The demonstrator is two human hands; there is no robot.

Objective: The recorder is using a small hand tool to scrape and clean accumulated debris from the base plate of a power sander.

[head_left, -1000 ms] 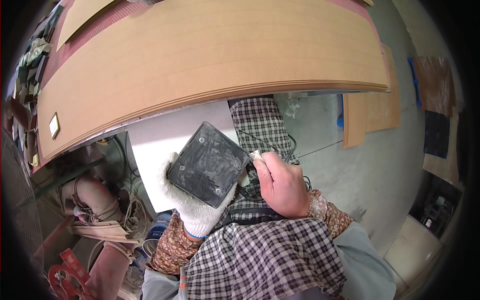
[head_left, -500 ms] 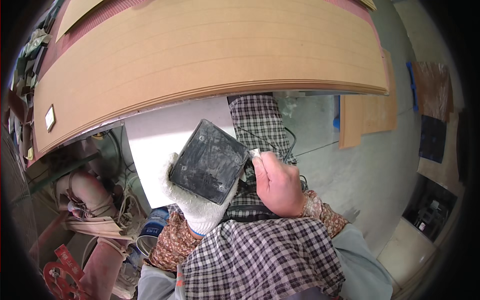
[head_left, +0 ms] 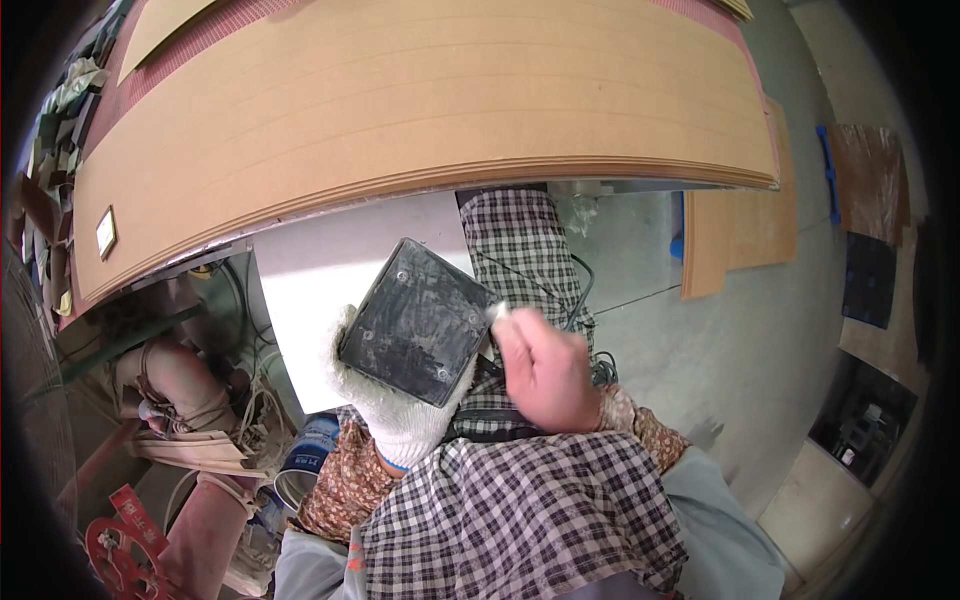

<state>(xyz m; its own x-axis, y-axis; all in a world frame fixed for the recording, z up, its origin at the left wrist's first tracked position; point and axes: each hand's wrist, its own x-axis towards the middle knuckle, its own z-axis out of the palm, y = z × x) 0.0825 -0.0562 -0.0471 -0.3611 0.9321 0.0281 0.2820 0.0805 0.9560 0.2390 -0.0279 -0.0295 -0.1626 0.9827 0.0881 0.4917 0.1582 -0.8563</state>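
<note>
A: Hands, block?
B: Gloved left hand [head_left: 405, 425] grasps black square block [head_left: 408, 320] from beneath — fingers mostly hidden. Right hand [head_left: 548, 370] pinches white scrap [head_left: 497, 311] at block's right corner — blurred, contact unclear. Block's on near side of board stack [head_left: 430, 90].
A: Markings?
B: Pale characters on red tag [head_left: 138, 518], near left. Pale print on blue can [head_left: 308, 452], partly behind left sleeve [head_left: 345, 480].

We have a long table [head_left: 190, 48] topped with tan boards [head_left: 430, 90] under pale light. Right of the table we see grey floor [head_left: 670, 370] crossed by a thin dark line [head_left: 642, 297], with tan panels [head_left: 745, 225] near the table's right end and a brown sheet [head_left: 868, 185] farther out.
</note>
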